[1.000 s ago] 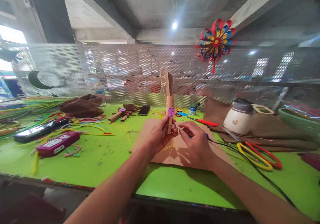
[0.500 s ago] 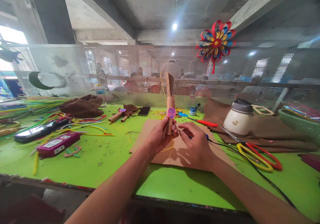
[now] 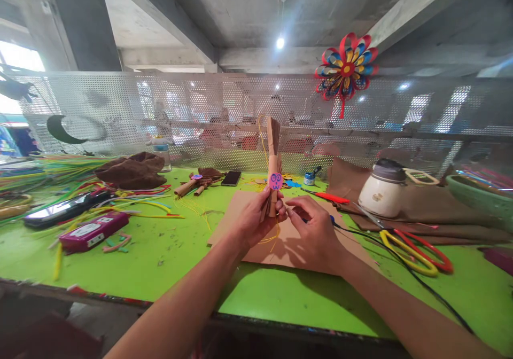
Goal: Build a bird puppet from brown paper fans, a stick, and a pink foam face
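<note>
Upright in my left hand (image 3: 256, 217) is a brown paper figure (image 3: 273, 150), its fingers wrapped round the lower part. A pink disc (image 3: 276, 181) with a drawn face sits on the figure's front. Thin yellow string (image 3: 262, 137) loops beside its top, and more hangs below my fingers. Just to the right, my right hand (image 3: 315, 223) has thumb and forefinger pinched close to the figure; what is between them is too small to make out. A blue tool end (image 3: 332, 219) with a black cord shows behind that hand, mostly hidden by it.
Under my hands lies a cardboard sheet (image 3: 232, 225) on the green table (image 3: 180, 273). Scissors (image 3: 417, 252), a red-handled cutter (image 3: 332, 197) and a white jar (image 3: 380, 190) stand or lie to the right. Leftward are a purple power strip (image 3: 94, 232), brown cloth (image 3: 130, 171) and a phone (image 3: 231, 178).
Almost nothing differs. The paper figure with its pink face has shifted very slightly to the right in my left hand; my right hand keeps its place.
</note>
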Available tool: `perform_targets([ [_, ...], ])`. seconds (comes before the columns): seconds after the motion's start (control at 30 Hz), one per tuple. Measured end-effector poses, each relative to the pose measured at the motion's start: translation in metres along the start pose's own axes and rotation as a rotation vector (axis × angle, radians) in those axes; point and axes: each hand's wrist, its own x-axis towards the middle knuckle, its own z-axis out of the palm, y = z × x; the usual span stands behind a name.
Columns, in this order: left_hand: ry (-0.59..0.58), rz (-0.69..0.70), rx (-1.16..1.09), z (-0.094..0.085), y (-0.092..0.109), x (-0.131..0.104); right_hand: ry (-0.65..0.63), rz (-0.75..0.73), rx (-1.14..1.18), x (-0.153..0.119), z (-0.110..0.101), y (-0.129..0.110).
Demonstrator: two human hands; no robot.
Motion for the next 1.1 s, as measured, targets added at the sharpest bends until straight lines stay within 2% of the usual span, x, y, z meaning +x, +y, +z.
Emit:
perform_targets([
  [0.2, -0.055, -0.070, -0.093, -0.0031, 0.0035, -0.0014, 0.012, -0.021, 0.003, 0.0007, 0.0000, -0.0019],
  [0.3, -0.034, -0.092, -0.105, -0.0022, 0.0054, -0.0017, 0.013, -0.025, 0.002, 0.0009, 0.0002, -0.0012],
  [0.43, 0.022, -0.052, -0.049, -0.0002, 0.0065, -0.0020, 0.016, -0.024, -0.003, 0.0010, 0.0001, -0.0002],
  [0.83, 0.021, 0.010, 0.033, -0.0024, 0.0017, -0.0026, 0.016, 0.013, -0.017, 0.0033, -0.0003, -0.0027],
  [1.1, -0.066, -0.017, 0.064, -0.0024, 0.0001, -0.0033, -0.006, 0.162, 0.077, 0.0062, -0.0026, -0.0015],
])
